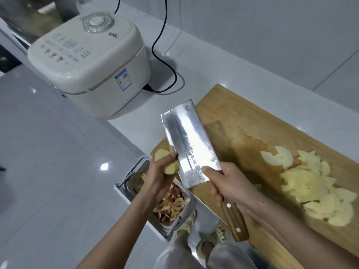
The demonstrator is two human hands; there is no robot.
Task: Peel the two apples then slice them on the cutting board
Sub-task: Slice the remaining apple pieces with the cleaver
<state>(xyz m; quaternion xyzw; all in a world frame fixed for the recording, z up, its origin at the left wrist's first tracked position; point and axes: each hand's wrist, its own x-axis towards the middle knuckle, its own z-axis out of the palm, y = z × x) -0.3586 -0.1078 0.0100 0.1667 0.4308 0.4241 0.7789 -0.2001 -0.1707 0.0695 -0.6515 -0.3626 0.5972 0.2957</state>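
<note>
- A white kitchen counter (194, 61) runs along a pale tiled wall, with glossy floor showing below its edge.
- The wooden cutting board (242, 123) lies on the counter to the person's right. Its near-left part is bare.
- A cream rice cooker (87, 61) sits well apart at the far left, with its black cord (165, 55) trailing behind.
- A white bin (124, 183) stands below the counter edge, under the left forearm. It holds red and pale apple peels (172, 206).
- The cleaver (186, 140) is raised off the board, and its long axis points up and away from the handle.
- A heap of thin apple slices (314, 187) lies on the right of the board.
- The right hand (231, 183) is wrapped round the cleaver's wooden handle, with one finger resting on the flat of the blade.
- The left hand (157, 179) grips a peeled apple piece (162, 154) just left of the blade, touching or nearly touching its edge, over the bin rather than the board.
- Judgement: the piece is probably being trimmed. To slice it, it has to go right, onto the bare board, and the left hand is the nearer one.
</note>
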